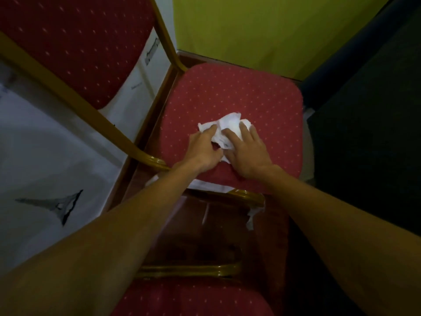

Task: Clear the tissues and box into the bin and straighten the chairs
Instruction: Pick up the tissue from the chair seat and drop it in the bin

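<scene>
Crumpled white tissues lie in the middle of a red dotted chair seat with a gold frame. My left hand curls around the tissues from the left, its fingers pinching the paper. My right hand lies over them from the right, fingers spread flat on the paper. A torn scrap of tissue hangs off the seat's near right corner, below the gold frame. No box and no bin are in view.
The chair's red backrest rises at the upper left. A second red seat sits at the bottom edge. A white wall with a tower drawing is left, a green wall behind, a dark piece of furniture right.
</scene>
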Available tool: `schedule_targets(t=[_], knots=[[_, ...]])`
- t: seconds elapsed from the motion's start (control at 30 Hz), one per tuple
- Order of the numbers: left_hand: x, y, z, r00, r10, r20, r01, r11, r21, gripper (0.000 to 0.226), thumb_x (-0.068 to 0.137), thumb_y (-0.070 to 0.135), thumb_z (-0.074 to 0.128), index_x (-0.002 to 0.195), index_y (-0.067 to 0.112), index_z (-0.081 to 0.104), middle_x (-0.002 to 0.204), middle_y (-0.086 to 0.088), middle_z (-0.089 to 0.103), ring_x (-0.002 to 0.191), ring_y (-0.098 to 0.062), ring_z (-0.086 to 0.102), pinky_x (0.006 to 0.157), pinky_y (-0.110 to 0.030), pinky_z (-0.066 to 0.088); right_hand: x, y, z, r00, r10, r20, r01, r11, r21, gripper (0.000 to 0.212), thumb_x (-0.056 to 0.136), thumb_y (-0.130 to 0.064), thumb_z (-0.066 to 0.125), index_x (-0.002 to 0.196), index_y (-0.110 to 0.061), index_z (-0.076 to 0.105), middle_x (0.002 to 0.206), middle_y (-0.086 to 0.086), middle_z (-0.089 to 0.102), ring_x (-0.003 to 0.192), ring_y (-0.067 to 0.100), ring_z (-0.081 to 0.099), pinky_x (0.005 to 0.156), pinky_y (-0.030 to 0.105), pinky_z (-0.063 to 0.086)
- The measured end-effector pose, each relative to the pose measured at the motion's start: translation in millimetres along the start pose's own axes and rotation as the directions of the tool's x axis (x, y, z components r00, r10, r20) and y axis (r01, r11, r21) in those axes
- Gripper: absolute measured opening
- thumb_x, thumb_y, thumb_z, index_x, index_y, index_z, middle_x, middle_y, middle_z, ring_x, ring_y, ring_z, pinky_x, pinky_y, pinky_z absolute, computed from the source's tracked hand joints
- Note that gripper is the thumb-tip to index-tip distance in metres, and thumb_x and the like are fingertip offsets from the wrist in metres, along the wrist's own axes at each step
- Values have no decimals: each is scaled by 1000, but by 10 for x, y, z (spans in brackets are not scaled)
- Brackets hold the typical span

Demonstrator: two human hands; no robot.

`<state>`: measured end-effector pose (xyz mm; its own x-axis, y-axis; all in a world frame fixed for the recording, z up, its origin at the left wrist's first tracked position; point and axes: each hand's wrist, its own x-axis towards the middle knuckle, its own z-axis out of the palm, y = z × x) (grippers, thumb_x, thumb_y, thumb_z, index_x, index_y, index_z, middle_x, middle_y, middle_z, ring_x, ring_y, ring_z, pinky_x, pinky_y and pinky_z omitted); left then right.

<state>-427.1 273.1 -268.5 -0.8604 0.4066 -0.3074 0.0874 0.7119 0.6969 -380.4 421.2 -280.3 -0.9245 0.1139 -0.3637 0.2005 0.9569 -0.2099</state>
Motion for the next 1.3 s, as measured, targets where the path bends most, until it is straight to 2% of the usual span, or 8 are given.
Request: schedule_targets(t=[0.1,0.2,0.33,0.43,0.57,0.7,1.0,1.3], knots=[[-62,-82,196,998,68,-7,-68,994,91,62,94,14,61,152,22,41,155,-1,44,147,-32,24,120,-35,22,-43,-6,67,985,-41,-170,33,998,-48,47,104,-35,47,151,-27,44,158,15,34,142,41,30,113,50,35],[-104,-81,202,991,114,-73,-108,991,79,53,92,10,62,142,25,54,134,-5,63,134,-31,41,112,-36,37,-124,-69,35,967,-51,-248,68,996,60,36,99,-17,51,134,-21,58,127,12,58,113,34,49,90,43,45],[-288,40,122,993,109,-43,-110,993,-33,51,92,10,59,140,27,58,120,-6,73,111,-20,67,97,-23,48,-498,-144,37,946,63,-317,83,902,425,38,93,-7,57,131,-14,57,103,7,70,91,29,65,74,37,53],[-438,83,132,1000,5,4,-4,971,-238,41,92,9,64,130,24,67,122,-2,74,109,-14,69,98,-21,50,-697,-189,81,926,308,-218,-65,701,710,37,93,-19,68,125,-13,50,103,1,66,80,13,64,53,8,46],[-674,318,93,998,-47,46,64,857,-512,36,93,4,64,126,19,70,116,-7,75,102,-18,72,95,-42,57,-954,-187,-142,866,465,-183,-145,585,798,37,87,-24,76,120,-17,61,111,0,72,86,8,64,56,4,42],[-922,666,-64,1000,-19,5,18,801,-599,35,91,8,68,123,22,71,116,-2,76,104,-12,72,97,-40,56,-1343,-226,-561,854,480,-202,-90,518,850,41,89,-25,76,127,-21,63,101,-19,64,79,-11,56,56,1,42],[-2085,1988,-344,942,336,4,-280,791,-544,35,90,9,68,118,31,73,119,9,74,109,-4,69,92,-25,56,-3065,-179,-1495,739,645,-196,91,193,977,45,87,-25,77,130,-25,65,115,-6,73,105,13,71,92,44,60],[-4108,3485,93,783,615,95,-510,722,-467,32,90,14,70,119,27,75,112,17,76,106,3,69,94,-25,55,-5766,125,-2006,514,794,-324,251,221,942,23,87,-33,74,110,-33,72,94,-18,78,87,0,74,77,31,59]])
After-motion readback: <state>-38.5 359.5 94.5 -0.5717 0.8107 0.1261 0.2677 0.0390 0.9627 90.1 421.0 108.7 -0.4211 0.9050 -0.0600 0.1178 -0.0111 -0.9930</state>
